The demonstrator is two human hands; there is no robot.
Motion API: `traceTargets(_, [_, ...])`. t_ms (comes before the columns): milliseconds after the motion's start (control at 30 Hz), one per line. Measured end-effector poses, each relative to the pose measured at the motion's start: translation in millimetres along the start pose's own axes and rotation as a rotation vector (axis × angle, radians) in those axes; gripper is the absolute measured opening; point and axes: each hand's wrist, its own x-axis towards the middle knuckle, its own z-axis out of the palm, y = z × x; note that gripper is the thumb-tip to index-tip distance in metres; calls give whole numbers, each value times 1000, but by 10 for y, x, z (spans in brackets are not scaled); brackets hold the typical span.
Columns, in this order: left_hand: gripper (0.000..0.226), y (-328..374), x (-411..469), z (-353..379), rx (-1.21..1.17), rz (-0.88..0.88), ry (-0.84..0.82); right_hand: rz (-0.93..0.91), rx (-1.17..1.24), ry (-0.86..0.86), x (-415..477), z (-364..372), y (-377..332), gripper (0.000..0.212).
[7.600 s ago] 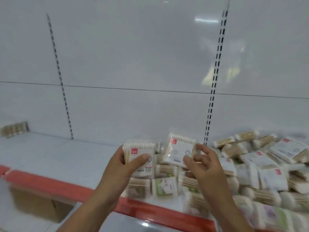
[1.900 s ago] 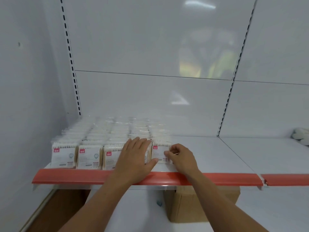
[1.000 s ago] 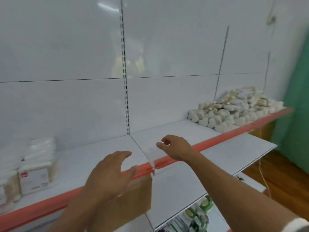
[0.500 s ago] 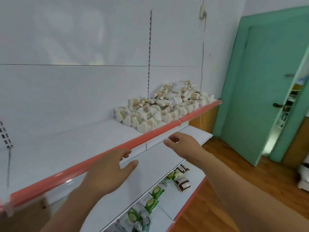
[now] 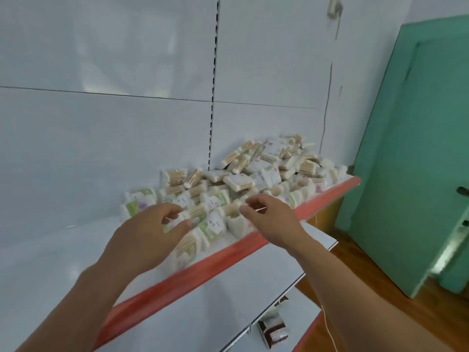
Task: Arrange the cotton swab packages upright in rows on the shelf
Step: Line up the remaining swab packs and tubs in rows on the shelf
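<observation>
Change: Two seconds ago your hands were squaring the neat front row at the shelf's far left. You have since swung right, and both hands have arrived at the loose pile [image 5: 243, 181].
Meaning: One batch looks placed. Judged from this, you are starting the next pickup, with most of the stock still unsorted.
Left hand [image 5: 149, 237]: At 7 o'clock of the pile, fingers half curled over the nearest packages. Blur hides whether it has closed on one, so I cannot tell.
Right hand [image 5: 271, 219]: At 5 o'clock of the pile, fingers curled just above it. A thin pale sliver shows at the fingertips; I cannot tell whether it is pinched.
Cotton swab packages: Heaped flat and askew on the shelf [image 5: 63, 262], behind its red edge strip [image 5: 203, 268], none upright.
Count, hands: Two.
Count, piles: One, of several dozen packages, too jumbled and blurred for an exact tally.
Count, upright rows: None in view.
Count, doors: One green door [image 5: 418, 148], at 3 o'clock.
Count, lower shelf [image 5: 228, 301]: One, at 6 o'clock, with one brown-and-white packet [image 5: 272, 329] showing.
</observation>
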Motion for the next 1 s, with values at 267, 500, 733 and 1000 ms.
traceTargets(267, [49, 59, 747, 205, 138, -105, 6, -120, -214, -112, 1326, 82, 173, 47])
traceTargets(500, [46, 207, 995, 345, 83, -167, 75, -273, -562, -246, 2043, 148, 472, 60])
traceTargets(733, [47, 457, 1305, 565, -13, -229, 136, -423, -89, -75, 2189, -42, 802, 18])
traceTargets(1000, [60, 1197, 1827, 1151, -600, -233, 156, -321, 713, -264, 2181, -199, 942, 11])
